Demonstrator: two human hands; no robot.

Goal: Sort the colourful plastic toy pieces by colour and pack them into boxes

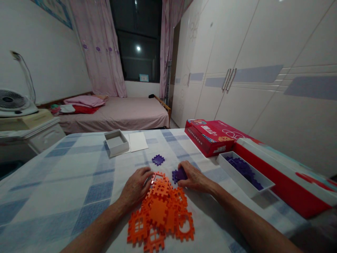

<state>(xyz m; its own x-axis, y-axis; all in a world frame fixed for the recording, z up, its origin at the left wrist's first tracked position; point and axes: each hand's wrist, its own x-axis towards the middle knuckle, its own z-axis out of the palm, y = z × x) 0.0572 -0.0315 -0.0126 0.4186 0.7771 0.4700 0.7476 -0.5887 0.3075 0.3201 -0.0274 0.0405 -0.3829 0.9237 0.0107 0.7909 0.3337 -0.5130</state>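
Observation:
A heap of orange interlocking plastic tiles (pixel 158 211) with toothed edges lies at the near middle of the table; some tiles have window-like or round cut-outs. My left hand (pixel 135 186) is at the heap's far left side, fingers curled, closed on the edge of an orange frame-shaped tile (pixel 158 175). Across from it, my right hand (pixel 193 176) grips a purple toothed tile (pixel 180 174) between thumb and fingers, just above or on the tablecloth; whether there is more than one is unclear. Another purple tile (pixel 158 160) lies flat beyond both hands.
A white tray (pixel 244 175) of purple tiles stands at right, beside a red box (pixel 210 137) and a long red-and-white box (pixel 284 175). An open white box (pixel 116 142) and a white card (pixel 138 142) lie at the far left of the checked tablecloth (pixel 97 193).

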